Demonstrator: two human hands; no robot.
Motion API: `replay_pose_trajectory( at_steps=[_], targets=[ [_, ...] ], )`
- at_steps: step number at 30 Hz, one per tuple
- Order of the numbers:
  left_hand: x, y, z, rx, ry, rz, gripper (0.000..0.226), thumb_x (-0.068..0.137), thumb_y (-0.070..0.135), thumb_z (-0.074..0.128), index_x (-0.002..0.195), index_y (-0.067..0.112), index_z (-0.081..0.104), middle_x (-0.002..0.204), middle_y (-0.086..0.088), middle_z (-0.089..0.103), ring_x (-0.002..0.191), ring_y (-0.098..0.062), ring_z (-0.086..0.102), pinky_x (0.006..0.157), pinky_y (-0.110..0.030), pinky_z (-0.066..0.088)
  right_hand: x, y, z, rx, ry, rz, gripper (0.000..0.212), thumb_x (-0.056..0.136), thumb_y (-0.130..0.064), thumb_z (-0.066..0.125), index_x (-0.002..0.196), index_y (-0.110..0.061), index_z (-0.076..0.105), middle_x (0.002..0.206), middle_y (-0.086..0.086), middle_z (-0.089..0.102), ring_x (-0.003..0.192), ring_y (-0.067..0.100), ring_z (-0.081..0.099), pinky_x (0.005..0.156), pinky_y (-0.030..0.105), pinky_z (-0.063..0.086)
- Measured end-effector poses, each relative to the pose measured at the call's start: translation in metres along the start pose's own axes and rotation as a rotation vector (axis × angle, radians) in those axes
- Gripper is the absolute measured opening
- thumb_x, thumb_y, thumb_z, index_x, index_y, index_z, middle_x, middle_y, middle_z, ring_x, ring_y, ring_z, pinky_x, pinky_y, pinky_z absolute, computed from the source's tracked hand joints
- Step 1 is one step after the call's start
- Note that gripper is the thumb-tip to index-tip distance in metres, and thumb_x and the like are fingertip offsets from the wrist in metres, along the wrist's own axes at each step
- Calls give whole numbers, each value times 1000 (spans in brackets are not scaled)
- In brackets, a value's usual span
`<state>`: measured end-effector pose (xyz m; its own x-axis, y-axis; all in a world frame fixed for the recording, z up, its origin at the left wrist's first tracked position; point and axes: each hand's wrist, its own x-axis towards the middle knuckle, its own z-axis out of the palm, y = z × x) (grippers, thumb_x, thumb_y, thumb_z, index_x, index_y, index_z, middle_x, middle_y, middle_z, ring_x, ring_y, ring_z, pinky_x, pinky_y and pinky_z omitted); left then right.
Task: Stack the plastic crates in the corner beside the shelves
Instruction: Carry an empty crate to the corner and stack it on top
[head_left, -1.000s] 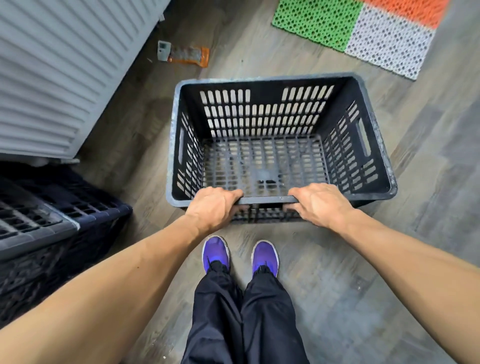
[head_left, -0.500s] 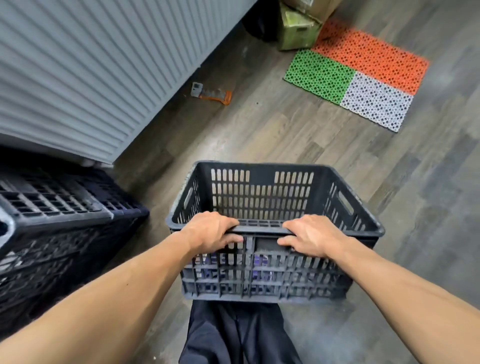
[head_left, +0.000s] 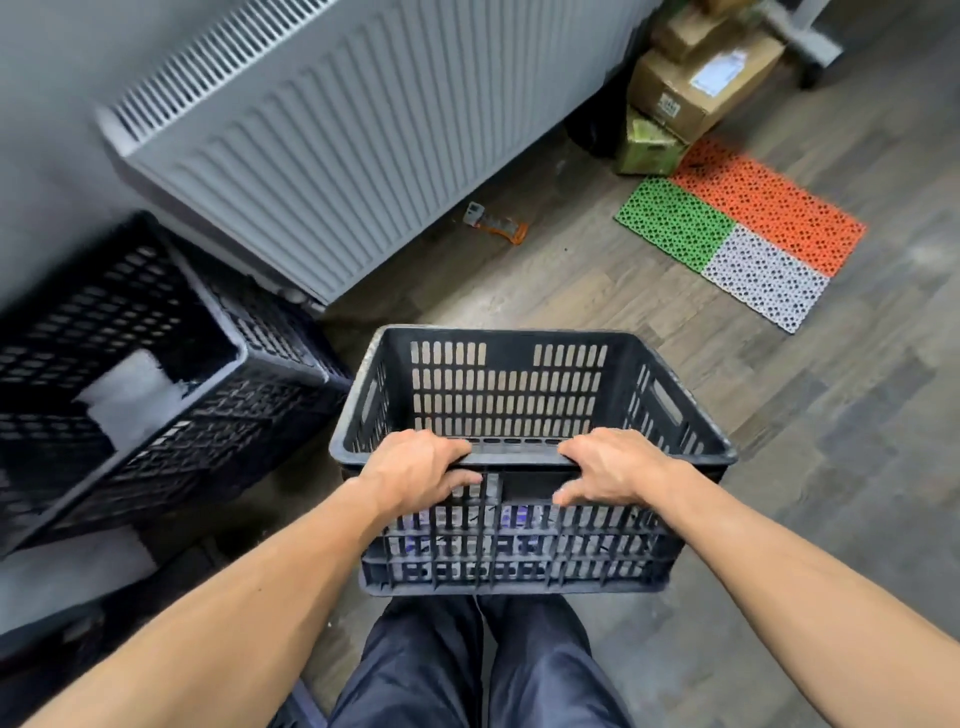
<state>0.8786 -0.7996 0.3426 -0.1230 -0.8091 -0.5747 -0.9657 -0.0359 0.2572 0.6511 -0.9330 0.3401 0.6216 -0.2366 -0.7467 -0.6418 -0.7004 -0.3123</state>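
I hold a black slotted plastic crate (head_left: 524, 395) off the floor in front of my legs. My left hand (head_left: 415, 470) grips the near rim left of the handle slot, and my right hand (head_left: 610, 465) grips the same rim to the right. The crate is empty and level. To the left stands a stack of black crates (head_left: 171, 374), the top one open, with something pale inside it. The held crate's left side is close to that stack, apart from it.
A white radiator (head_left: 332, 140) runs along the wall behind the stack. An orange and grey tool (head_left: 496, 224) lies on the wooden floor under it. Cardboard boxes (head_left: 696, 83) and a green, orange and white mat (head_left: 748, 228) lie at the far right.
The crate has come up off the floor in both hands. The view has lifted, so the stack on the left and the radiator's top now show.
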Motion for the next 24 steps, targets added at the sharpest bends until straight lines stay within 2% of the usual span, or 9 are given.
replay_pose_trajectory(
  at_steps=[3, 5, 7, 10, 12, 14, 16, 20, 24],
  targets=[
    [-41, 2, -7, 31, 114, -34, 46, 94, 67, 30, 91, 25, 48, 76, 6, 65, 70, -20, 63, 58, -31, 38, -18, -26, -16, -123, 45, -54, 38, 82, -47, 69, 104, -21, 53, 104, 3, 67, 98, 26, 62, 69, 33, 41],
    [-68, 1, -15, 38, 174, -71, 44, 94, 67, 29, 89, 25, 44, 76, 4, 66, 72, -22, 65, 57, -31, 36, -29, -43, -27, -190, 131, -101, 18, 87, -25, 62, 102, -21, 53, 100, 4, 68, 96, 28, 64, 73, 35, 47],
    [-95, 0, -25, 38, 219, -106, 45, 94, 67, 30, 90, 25, 45, 75, 3, 67, 72, -22, 66, 56, -32, 38, -44, -65, -41, -239, 193, -135, 17, 86, -13, 55, 101, -21, 54, 98, 4, 69, 94, 27, 65, 77, 36, 49],
    [-133, 1, -41, 39, 308, -148, 45, 93, 66, 35, 94, 25, 52, 76, 4, 68, 72, -21, 66, 58, -31, 41, -67, -94, -68, -271, 214, -230, 18, 89, -17, 60, 106, -23, 56, 100, 0, 70, 93, 21, 64, 77, 28, 45],
    [-161, 0, -50, 42, 373, -167, 42, 94, 65, 36, 90, 26, 50, 74, 7, 65, 68, -18, 63, 58, -30, 36, -80, -116, -84, -301, 194, -270, 17, 90, -25, 63, 106, -23, 56, 100, -1, 70, 92, 20, 64, 72, 27, 40],
    [-186, -2, -59, 21, 426, -177, 37, 94, 63, 39, 84, 28, 43, 69, 10, 60, 61, -14, 55, 59, -28, 33, -92, -139, -97, -327, 187, -275, 23, 89, -37, 65, 105, -23, 56, 97, -2, 70, 89, 19, 65, 71, 29, 43],
    [-214, -8, -63, -14, 471, -187, 38, 93, 63, 42, 82, 27, 45, 67, 11, 59, 61, -13, 55, 59, -28, 34, -103, -165, -102, -364, 219, -275, 29, 88, -45, 65, 105, -23, 56, 89, -6, 68, 82, 16, 65, 74, 32, 50],
    [-259, -19, -70, -34, 556, -209, 39, 92, 63, 45, 89, 26, 56, 66, 12, 58, 67, -14, 62, 59, -29, 38, -123, -213, -108, -441, 386, -279, 21, 89, -42, 65, 97, -24, 56, 73, -12, 53, 67, 12, 53, 66, 26, 43],
    [-302, -28, -72, -44, 590, -247, 36, 93, 61, 47, 91, 26, 57, 56, 16, 43, 67, -14, 62, 62, -30, 46, -137, -258, -109, -480, 481, -271, 24, 87, -42, 67, 93, -22, 56, 80, -3, 67, 74, 19, 64, 70, 33, 53]
  ],
)
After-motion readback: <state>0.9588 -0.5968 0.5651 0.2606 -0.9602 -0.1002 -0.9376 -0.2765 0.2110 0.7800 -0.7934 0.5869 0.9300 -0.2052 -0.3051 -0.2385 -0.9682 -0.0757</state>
